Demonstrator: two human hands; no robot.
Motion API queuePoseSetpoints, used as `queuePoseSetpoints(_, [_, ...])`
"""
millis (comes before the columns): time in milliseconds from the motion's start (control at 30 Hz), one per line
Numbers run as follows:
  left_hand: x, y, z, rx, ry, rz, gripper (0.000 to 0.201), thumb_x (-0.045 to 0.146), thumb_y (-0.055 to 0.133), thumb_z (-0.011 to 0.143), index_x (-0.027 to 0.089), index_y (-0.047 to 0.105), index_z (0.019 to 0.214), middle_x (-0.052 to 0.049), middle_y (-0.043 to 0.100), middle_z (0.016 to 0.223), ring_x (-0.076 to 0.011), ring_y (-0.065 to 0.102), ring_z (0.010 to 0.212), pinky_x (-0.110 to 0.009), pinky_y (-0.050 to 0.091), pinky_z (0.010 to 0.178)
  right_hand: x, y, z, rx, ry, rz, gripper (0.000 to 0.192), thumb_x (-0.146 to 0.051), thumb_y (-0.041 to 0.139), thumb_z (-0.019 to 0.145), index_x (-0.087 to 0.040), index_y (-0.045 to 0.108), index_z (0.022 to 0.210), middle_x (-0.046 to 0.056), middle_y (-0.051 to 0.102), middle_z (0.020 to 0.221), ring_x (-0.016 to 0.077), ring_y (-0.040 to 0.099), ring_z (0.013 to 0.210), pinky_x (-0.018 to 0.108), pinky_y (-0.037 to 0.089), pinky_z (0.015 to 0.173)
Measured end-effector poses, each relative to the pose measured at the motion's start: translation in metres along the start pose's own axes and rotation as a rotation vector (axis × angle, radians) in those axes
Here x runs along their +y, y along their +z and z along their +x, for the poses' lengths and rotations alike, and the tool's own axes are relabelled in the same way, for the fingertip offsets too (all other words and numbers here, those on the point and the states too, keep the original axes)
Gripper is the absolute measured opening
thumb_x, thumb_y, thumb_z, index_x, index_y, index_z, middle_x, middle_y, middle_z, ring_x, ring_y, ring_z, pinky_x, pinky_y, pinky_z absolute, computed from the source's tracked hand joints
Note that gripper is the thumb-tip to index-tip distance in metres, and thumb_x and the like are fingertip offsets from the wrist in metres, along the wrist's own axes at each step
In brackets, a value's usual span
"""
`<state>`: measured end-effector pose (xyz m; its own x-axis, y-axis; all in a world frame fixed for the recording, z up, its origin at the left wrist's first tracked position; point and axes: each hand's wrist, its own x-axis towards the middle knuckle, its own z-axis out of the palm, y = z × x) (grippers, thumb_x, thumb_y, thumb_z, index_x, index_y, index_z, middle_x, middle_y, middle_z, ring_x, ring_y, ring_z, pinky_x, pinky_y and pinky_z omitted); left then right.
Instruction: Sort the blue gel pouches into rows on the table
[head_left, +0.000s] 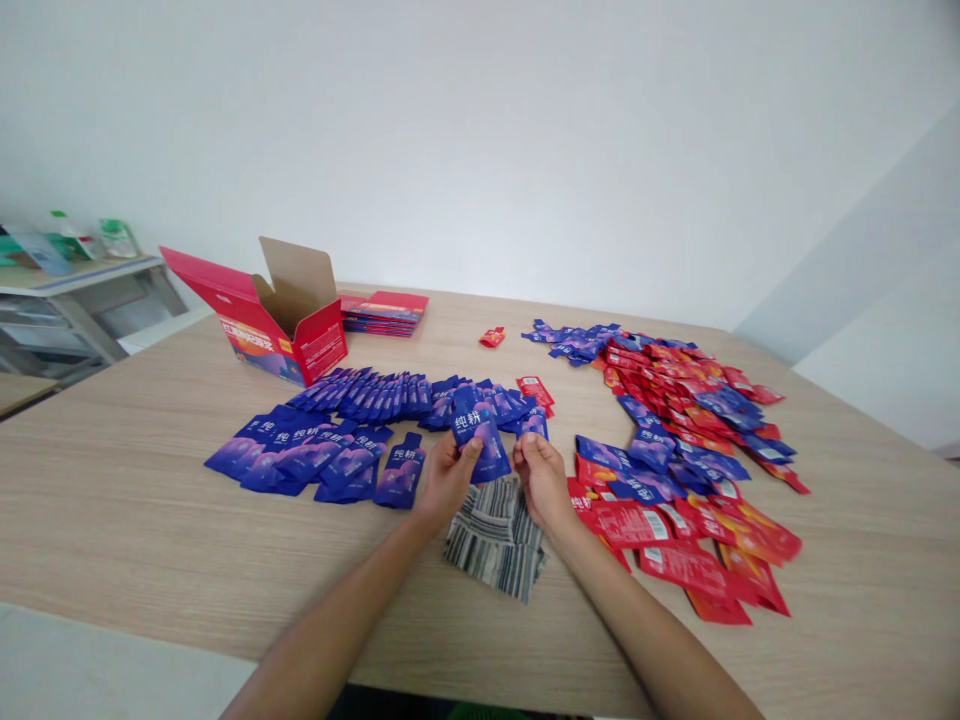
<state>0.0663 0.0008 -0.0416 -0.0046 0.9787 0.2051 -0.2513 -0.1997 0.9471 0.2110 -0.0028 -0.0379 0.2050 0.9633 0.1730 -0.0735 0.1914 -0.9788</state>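
My left hand (448, 475) pinches a blue-purple pouch (482, 436) with white lettering, held upright above the table. Just right of the pouch is my right hand (541, 478), its thumb and finger pressed together; whatever is between them is too small to make out. Below both hands lies a pile of grey-and-black striped flat pieces (495, 535), whose kind I cannot tell. To the left, overlapping blue pouches (296, 450) are fanned out, with a single blue pouch (400, 470) by my left wrist. Behind the hands runs a row of blue pouches (386, 396).
A red carton (322, 342) with raised flaps stands at the back left, beside stacked flat cartons (386, 312). Mixed red pouches (690, 570) and blue ones (652, 447) heap on the right. One red pouch (492, 338) lies near the wall. A side shelf (90, 275) holds bottles.
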Motion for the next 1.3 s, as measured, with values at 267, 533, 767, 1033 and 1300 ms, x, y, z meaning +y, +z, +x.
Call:
queuePoseSetpoints(267, [-0.003, -0.005, 0.002, 0.041, 0.003, -0.019, 0.042, 0.059, 0.066, 0.085, 0.018, 0.064, 0.090, 0.004, 0.051, 0.064, -0.0074, 0.045, 0.045, -0.020, 0.043, 0.041, -0.016, -0.025, 0.019, -0.332, -0.060, -0.304, 0.058, -0.074, 0.047, 0.089, -0.021, 0.065, 0.073, 0.002, 0.061, 0.064, 0.0183, 0.056, 0.063, 0.031, 0.046, 0.063])
queuePoseSetpoints(533, [-0.001, -0.003, 0.006, 0.035, -0.015, -0.214, 0.042, 0.057, 0.071, 0.082, 0.018, 0.065, 0.096, 0.001, 0.063, 0.077, -0.0097, 0.054, 0.062, -0.022, 0.050, 0.060, -0.020, -0.042, 0.017, -0.669, -0.072, -0.685, 0.041, -0.049, 0.086, 0.063, -0.020, 0.061, 0.078, -0.006, 0.052, 0.065, 0.0123, 0.043, 0.060, 0.023, 0.031, 0.053])
queuePoseSetpoints(767, [0.012, 0.003, 0.004, -0.143, -0.227, -0.538, 0.044, 0.046, 0.083, 0.074, 0.022, 0.064, 0.105, -0.002, 0.070, 0.095, -0.0157, 0.065, 0.086, -0.027, 0.052, 0.078, -0.009, -0.039, 0.018, -0.782, -0.075, -0.667, 0.034, -0.042, 0.062, 0.086, -0.021, 0.058, 0.060, -0.004, 0.052, 0.056, 0.0141, 0.046, 0.055, 0.026, 0.035, 0.056])
queuePoseSetpoints(1033, [0.010, 0.001, -0.002, -0.201, -0.412, -0.674, 0.038, 0.039, 0.085, 0.072, 0.018, 0.062, 0.093, 0.001, 0.062, 0.077, -0.0106, 0.060, 0.067, -0.023, 0.051, 0.065, -0.022, -0.021, 0.012, -0.281, -0.082, -0.178, 0.062, -0.076, 0.045, 0.090, -0.020, 0.071, 0.096, 0.002, 0.060, 0.067, 0.0183, 0.057, 0.061, 0.032, 0.048, 0.062])
queuePoseSetpoints(1300, [0.022, -0.014, 0.001, -0.353, -0.555, -0.947, 0.072, 0.085, 0.045, 0.080, 0.015, 0.061, 0.088, 0.003, 0.039, 0.064, -0.0060, 0.031, 0.044, -0.018, 0.024, 0.036, -0.011, -0.002, -0.015, -0.299, -0.244, -0.124, 0.054, -0.060, 0.060, 0.091, -0.028, 0.054, 0.133, 0.004, 0.067, 0.093, 0.0219, 0.066, 0.085, 0.037, 0.053, 0.080])
